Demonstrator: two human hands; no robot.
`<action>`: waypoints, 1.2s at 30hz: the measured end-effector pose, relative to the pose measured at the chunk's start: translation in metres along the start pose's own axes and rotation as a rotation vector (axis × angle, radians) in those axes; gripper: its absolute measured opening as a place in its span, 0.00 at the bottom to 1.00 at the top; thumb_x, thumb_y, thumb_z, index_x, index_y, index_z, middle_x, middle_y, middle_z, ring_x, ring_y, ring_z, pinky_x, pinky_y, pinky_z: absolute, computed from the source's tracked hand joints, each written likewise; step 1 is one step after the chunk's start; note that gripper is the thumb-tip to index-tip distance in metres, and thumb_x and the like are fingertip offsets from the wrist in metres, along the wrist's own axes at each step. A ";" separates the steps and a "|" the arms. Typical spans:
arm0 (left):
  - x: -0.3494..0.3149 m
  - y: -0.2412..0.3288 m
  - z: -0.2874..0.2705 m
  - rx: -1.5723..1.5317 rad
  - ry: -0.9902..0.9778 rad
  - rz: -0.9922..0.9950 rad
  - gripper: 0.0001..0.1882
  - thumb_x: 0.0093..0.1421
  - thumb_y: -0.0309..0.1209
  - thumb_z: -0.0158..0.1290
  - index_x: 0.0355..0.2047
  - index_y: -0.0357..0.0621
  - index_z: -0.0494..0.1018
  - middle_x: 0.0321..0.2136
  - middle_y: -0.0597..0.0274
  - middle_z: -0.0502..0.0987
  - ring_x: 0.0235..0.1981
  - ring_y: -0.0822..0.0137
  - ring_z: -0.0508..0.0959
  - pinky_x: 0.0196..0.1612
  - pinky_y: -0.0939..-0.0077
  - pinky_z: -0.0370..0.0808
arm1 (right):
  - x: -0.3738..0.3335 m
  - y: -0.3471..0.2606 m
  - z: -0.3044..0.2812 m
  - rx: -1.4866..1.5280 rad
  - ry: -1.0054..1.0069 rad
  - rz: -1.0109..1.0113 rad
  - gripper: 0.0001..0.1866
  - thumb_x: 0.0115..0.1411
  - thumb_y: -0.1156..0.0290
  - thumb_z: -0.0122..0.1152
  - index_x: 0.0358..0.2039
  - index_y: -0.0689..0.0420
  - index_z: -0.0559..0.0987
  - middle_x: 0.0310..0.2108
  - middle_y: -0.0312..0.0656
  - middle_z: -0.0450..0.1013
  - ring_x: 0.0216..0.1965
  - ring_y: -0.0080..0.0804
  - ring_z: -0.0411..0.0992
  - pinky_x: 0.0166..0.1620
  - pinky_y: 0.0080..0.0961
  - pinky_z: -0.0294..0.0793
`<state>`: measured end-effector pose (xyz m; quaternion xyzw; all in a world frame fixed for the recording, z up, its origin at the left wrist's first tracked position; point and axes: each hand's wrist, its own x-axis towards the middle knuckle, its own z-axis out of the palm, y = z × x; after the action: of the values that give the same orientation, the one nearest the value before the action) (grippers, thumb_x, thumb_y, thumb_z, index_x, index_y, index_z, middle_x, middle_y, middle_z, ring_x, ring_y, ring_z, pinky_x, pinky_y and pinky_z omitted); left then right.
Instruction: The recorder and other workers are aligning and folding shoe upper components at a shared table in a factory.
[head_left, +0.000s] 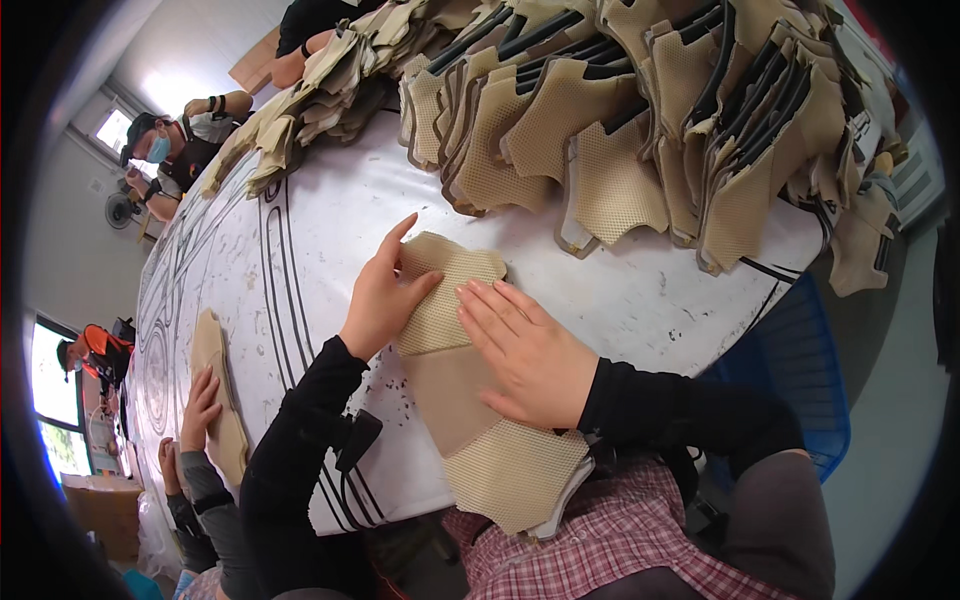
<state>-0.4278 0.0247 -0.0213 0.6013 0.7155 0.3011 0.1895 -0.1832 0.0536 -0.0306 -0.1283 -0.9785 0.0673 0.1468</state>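
A beige fabric piece (455, 385), cut to shape, lies in front of me with textured ends and a smooth middle band. Its lower end reaches over the table's near edge, where pale layers show beneath. At its upper left edge, my left hand (380, 295) grips it, the thumb on top and the index finger stretched upward; the other fingers are mostly hidden. My right hand (530, 355) rests flat across its right side, fingers extended and holding nothing.
Stacked beige pieces with black strips (600, 130) cover the table's far side. More beige pieces (310, 110) lie at the far left. Beside me, another person's hand (202, 405) touches a beige piece (225, 400). A blue crate (790, 370) stands right of the white table (340, 190).
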 end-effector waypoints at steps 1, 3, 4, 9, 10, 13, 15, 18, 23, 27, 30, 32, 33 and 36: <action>-0.001 0.000 0.001 0.001 0.001 -0.003 0.42 0.56 0.27 0.66 0.69 0.44 0.59 0.31 0.63 0.72 0.33 0.72 0.69 0.45 0.78 0.70 | 0.002 0.000 -0.001 0.024 -0.037 -0.009 0.46 0.60 0.45 0.58 0.64 0.75 0.62 0.68 0.62 0.55 0.72 0.52 0.50 0.74 0.44 0.43; -0.006 0.003 0.002 0.047 0.110 0.061 0.38 0.55 0.29 0.64 0.65 0.41 0.63 0.35 0.54 0.77 0.41 0.57 0.77 0.45 0.68 0.73 | 0.003 -0.001 0.005 0.022 -0.047 -0.008 0.47 0.60 0.44 0.57 0.63 0.76 0.62 0.68 0.63 0.55 0.72 0.53 0.50 0.74 0.44 0.43; -0.007 0.009 0.005 0.040 0.108 0.060 0.38 0.55 0.29 0.64 0.65 0.41 0.63 0.35 0.54 0.77 0.41 0.57 0.77 0.45 0.68 0.73 | 0.002 0.000 0.006 0.013 -0.062 0.004 0.48 0.60 0.43 0.57 0.63 0.77 0.62 0.67 0.63 0.56 0.71 0.54 0.51 0.74 0.44 0.43; -0.069 0.026 0.010 0.697 -0.108 0.489 0.33 0.60 0.30 0.57 0.65 0.37 0.62 0.63 0.49 0.66 0.64 0.51 0.66 0.68 0.58 0.59 | 0.003 -0.002 0.003 0.001 -0.098 -0.003 0.47 0.60 0.43 0.57 0.62 0.77 0.63 0.67 0.65 0.56 0.71 0.54 0.50 0.74 0.44 0.43; -0.077 0.028 0.014 0.694 -0.107 0.483 0.33 0.60 0.30 0.57 0.65 0.37 0.62 0.63 0.49 0.66 0.64 0.51 0.66 0.68 0.58 0.59 | 0.004 -0.003 0.004 -0.016 -0.088 -0.012 0.47 0.60 0.44 0.57 0.62 0.77 0.63 0.67 0.65 0.56 0.72 0.54 0.50 0.74 0.44 0.43; -0.086 0.034 0.015 0.692 -0.192 0.368 0.32 0.66 0.35 0.50 0.66 0.30 0.58 0.68 0.43 0.59 0.70 0.48 0.58 0.72 0.58 0.52 | 0.007 -0.005 0.001 0.013 -0.106 0.020 0.47 0.59 0.44 0.58 0.62 0.77 0.63 0.67 0.65 0.56 0.72 0.54 0.50 0.74 0.44 0.43; -0.086 0.037 0.015 0.617 -0.238 0.335 0.34 0.69 0.42 0.44 0.66 0.26 0.56 0.69 0.40 0.55 0.71 0.49 0.55 0.73 0.58 0.49 | 0.005 -0.004 0.001 0.035 -0.091 0.010 0.47 0.59 0.45 0.59 0.62 0.77 0.63 0.67 0.64 0.56 0.72 0.54 0.50 0.74 0.44 0.43; -0.086 0.041 0.018 0.532 -0.242 0.292 0.34 0.68 0.38 0.46 0.67 0.27 0.53 0.70 0.39 0.54 0.71 0.46 0.54 0.73 0.57 0.49 | 0.001 0.004 0.004 0.076 -0.067 -0.001 0.47 0.58 0.45 0.60 0.62 0.77 0.63 0.67 0.64 0.56 0.71 0.55 0.50 0.74 0.44 0.44; -0.107 0.037 0.022 0.628 -0.125 0.207 0.36 0.67 0.40 0.48 0.67 0.26 0.54 0.69 0.37 0.55 0.70 0.46 0.56 0.72 0.58 0.53 | 0.000 0.003 0.004 0.110 -0.055 -0.030 0.47 0.58 0.45 0.59 0.62 0.77 0.63 0.66 0.64 0.57 0.71 0.55 0.51 0.73 0.45 0.44; -0.097 0.051 0.019 0.627 -0.159 0.140 0.37 0.66 0.43 0.48 0.65 0.24 0.57 0.67 0.36 0.59 0.69 0.46 0.58 0.71 0.57 0.55 | 0.000 0.008 -0.001 0.055 -0.068 -0.053 0.47 0.59 0.44 0.59 0.62 0.77 0.63 0.66 0.64 0.57 0.71 0.55 0.52 0.73 0.45 0.45; -0.092 0.056 0.046 0.858 -0.127 0.042 0.38 0.66 0.45 0.49 0.64 0.22 0.58 0.65 0.34 0.61 0.69 0.46 0.58 0.71 0.55 0.54 | 0.001 0.010 0.004 0.052 -0.068 -0.047 0.47 0.59 0.44 0.58 0.62 0.76 0.64 0.66 0.64 0.58 0.71 0.55 0.52 0.73 0.45 0.45; -0.100 0.055 0.041 0.920 -0.087 0.090 0.39 0.66 0.46 0.49 0.64 0.22 0.57 0.65 0.34 0.60 0.69 0.46 0.59 0.71 0.55 0.53 | 0.003 0.007 0.002 0.058 -0.053 -0.062 0.47 0.59 0.44 0.58 0.62 0.76 0.64 0.66 0.64 0.58 0.71 0.55 0.52 0.73 0.46 0.45; -0.105 0.055 0.033 0.986 -0.050 0.134 0.40 0.66 0.47 0.49 0.64 0.22 0.57 0.66 0.34 0.60 0.69 0.46 0.59 0.71 0.55 0.53 | 0.007 0.004 -0.001 0.062 -0.044 -0.082 0.47 0.59 0.44 0.58 0.62 0.76 0.64 0.66 0.64 0.57 0.71 0.55 0.51 0.73 0.46 0.45; -0.107 0.045 0.029 0.773 -0.068 0.162 0.41 0.66 0.49 0.47 0.65 0.21 0.56 0.66 0.34 0.59 0.69 0.46 0.58 0.72 0.55 0.51 | 0.004 0.005 0.001 0.056 -0.064 -0.059 0.47 0.59 0.44 0.58 0.62 0.76 0.63 0.67 0.64 0.57 0.71 0.55 0.51 0.73 0.46 0.44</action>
<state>-0.3538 -0.0691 -0.0225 0.6926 0.7195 0.0033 -0.0515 -0.1858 0.0590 -0.0311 -0.0929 -0.9838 0.0943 0.1211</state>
